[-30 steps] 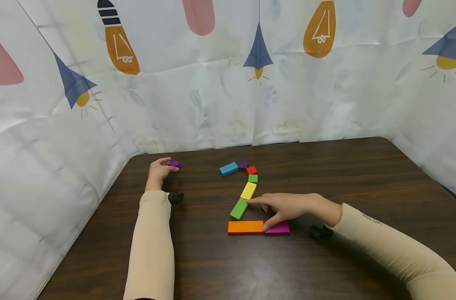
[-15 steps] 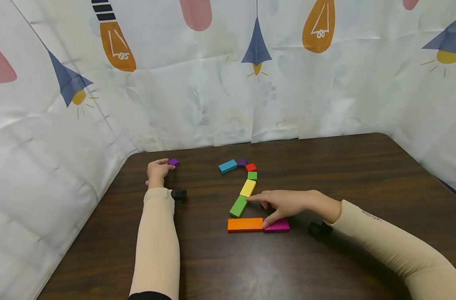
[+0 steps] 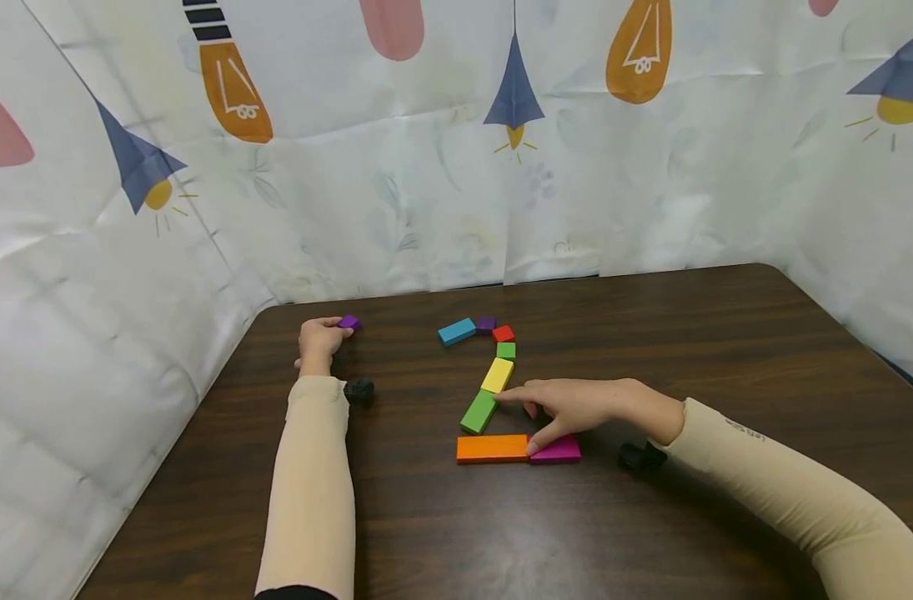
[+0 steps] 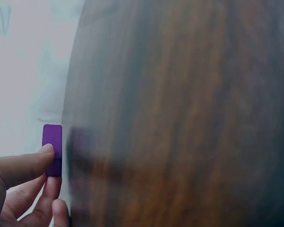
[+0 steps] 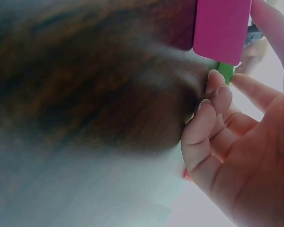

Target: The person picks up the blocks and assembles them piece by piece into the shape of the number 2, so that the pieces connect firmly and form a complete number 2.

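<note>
At the far left of the table, my left hand (image 3: pixel 319 340) pinches a small purple block (image 4: pixel 52 142) between thumb and fingers. Whether that block touches the table, I cannot tell. My right hand (image 3: pixel 576 410) reaches in from the right. Its index fingertip meets the green block (image 3: pixel 479 412) near the yellow block (image 3: pixel 497 375), while the thumb rests where the orange block (image 3: pixel 492 449) meets the magenta block (image 3: pixel 557 450). Beyond, a bent line continues with a small green block (image 3: pixel 506 351), a red block (image 3: pixel 504 333), a dark purple block (image 3: pixel 485 325) and a blue block (image 3: pixel 457 332).
The brown wooden table (image 3: pixel 651 517) spreads around the blocks. Its far edge lies close to a patterned white curtain (image 3: pixel 426 192), just past the left hand. A black wrist device (image 3: pixel 360 392) sits by the left wrist, another black device (image 3: pixel 640 458) by the right.
The whole view has shifted slightly. My left hand has changed position a little around the purple block. The right hand and the arranged blocks stay in place.
</note>
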{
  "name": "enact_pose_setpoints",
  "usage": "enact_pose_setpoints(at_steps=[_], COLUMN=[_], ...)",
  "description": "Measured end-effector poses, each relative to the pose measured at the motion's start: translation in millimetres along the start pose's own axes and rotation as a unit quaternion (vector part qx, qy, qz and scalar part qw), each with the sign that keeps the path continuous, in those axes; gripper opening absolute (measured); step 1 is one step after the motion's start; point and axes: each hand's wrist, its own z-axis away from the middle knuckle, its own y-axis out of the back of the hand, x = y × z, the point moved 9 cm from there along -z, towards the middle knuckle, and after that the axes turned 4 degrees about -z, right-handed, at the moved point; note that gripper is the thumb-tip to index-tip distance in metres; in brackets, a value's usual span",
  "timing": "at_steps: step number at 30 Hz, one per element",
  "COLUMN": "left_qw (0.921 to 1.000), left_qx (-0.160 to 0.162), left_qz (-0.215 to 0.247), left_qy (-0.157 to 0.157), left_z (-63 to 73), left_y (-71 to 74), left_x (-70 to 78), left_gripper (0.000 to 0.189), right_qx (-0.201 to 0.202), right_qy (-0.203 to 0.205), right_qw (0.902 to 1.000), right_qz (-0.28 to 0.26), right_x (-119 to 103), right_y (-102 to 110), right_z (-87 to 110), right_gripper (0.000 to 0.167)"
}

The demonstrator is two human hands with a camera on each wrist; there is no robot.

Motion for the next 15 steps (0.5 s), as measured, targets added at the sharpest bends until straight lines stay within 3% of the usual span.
enact_pose_setpoints(at_steps=[8,15], left_qw=[0.9971,0.9953], left_qx=[-0.013,-0.008], left_qz=[0.069,0.077], left_qy=[-0.03,-0.059], left_z=[-3.7,4.5], left_y=[-1.6,4.9], left_x=[6.9,21.4], left_gripper=[0.046,0.045], right_qx=[0.0,0.0], right_qy=[-0.024,-0.032], right_qw=[0.9997,0.9995], right_qz=[-0.002,0.004], right_x=[-7.6,-8.6], right_y=[3.3,3.4], right_z=[3.4,4.3], right_gripper=[0.084,0.082])
